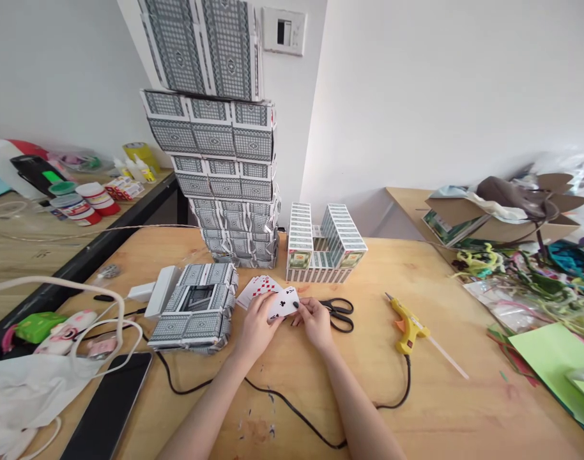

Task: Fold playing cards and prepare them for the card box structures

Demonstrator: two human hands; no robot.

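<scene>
Between my two hands, raised over the table, is an ace of clubs playing card (283, 303), face up. My left hand (259, 319) grips its left side, and the fingers of my right hand (313, 317) pinch its right edge. Just behind my left hand, a fan of playing cards (254, 287) showing red diamonds lies on the table. Black-handled scissors (340, 313) rest right beside my right hand, their blades hidden behind it. Left of my left hand sits a block built from grey-backed cards (189, 319), with a square opening in its top.
A tall tower of grey-backed cards (237, 179) rises at the back. Beside it stands a U-shaped stack of small card boxes (321, 271). To the right lies a yellow glue gun (409, 326), its black cord crossing the table. A phone (107, 406) lies front left.
</scene>
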